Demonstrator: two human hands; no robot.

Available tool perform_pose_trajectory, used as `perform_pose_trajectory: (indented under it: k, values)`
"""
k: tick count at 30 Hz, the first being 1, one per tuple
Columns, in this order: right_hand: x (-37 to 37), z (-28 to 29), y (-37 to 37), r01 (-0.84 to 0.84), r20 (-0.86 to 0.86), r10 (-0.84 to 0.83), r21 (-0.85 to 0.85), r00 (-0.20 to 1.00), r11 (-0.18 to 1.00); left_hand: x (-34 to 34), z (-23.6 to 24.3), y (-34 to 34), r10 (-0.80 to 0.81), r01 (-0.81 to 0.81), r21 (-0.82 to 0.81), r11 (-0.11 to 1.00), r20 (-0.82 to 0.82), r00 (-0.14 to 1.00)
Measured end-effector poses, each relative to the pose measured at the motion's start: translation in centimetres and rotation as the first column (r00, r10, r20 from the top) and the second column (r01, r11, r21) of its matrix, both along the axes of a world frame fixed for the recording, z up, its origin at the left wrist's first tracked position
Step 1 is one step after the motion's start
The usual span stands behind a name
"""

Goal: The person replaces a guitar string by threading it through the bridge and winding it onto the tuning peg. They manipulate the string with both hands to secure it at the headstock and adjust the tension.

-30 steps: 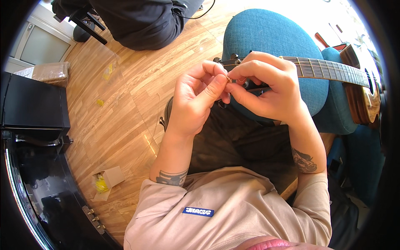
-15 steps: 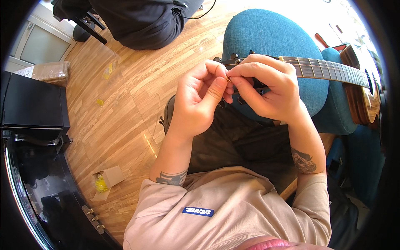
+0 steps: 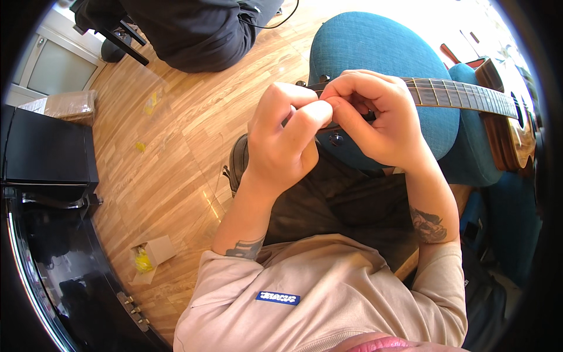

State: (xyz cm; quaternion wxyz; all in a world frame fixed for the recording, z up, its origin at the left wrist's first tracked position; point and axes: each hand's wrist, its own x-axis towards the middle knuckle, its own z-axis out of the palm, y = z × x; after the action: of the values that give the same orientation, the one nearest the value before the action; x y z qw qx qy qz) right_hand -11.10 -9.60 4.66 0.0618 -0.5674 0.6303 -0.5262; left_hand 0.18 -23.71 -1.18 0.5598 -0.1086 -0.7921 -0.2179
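A wooden guitar (image 3: 498,111) lies across a blue upholstered chair (image 3: 375,53), its neck running left toward my hands. My left hand (image 3: 281,141) and my right hand (image 3: 375,120) meet at the headstock end of the neck, fingertips pinched together over it. The headstock is mostly hidden under my fingers; one dark tuning peg (image 3: 336,139) shows below them. Whatever thin thing the fingertips pinch is too small to make out.
Another person in dark clothes (image 3: 193,29) sits on the wooden floor (image 3: 176,152) at the top. A black case (image 3: 47,146) and a black piano edge (image 3: 53,276) stand at the left. A small open cardboard box (image 3: 149,255) with something yellow lies on the floor.
Both hands stay at the headstock; my left fingers have shifted slightly against my right fingertips. The guitar has not moved.
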Motion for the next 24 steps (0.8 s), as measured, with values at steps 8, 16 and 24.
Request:
perform_pose_trajectory:
  k: [8,16,24]
  values:
    - [-0.7,-0.2,-0.2,0.061,-0.372,-0.122,-0.170,0.920,0.984,1.2,1.0,1.8,-0.602,0.370,0.868,0.331,-0.108,0.791]
    - [-1.4,-1.4,-0.6,-0.112,-0.553,-0.104,-0.343,0.827,0.933,2.3,1.7,-0.5,-0.785,0.257,0.966,-0.023,-0.177,0.594]
    - [-1.8,-1.1,-0.4,-0.213,-0.604,-0.045,-0.349,0.796,0.912,2.2,1.2,-0.1,-0.732,0.327,0.930,0.167,-0.105,0.673]
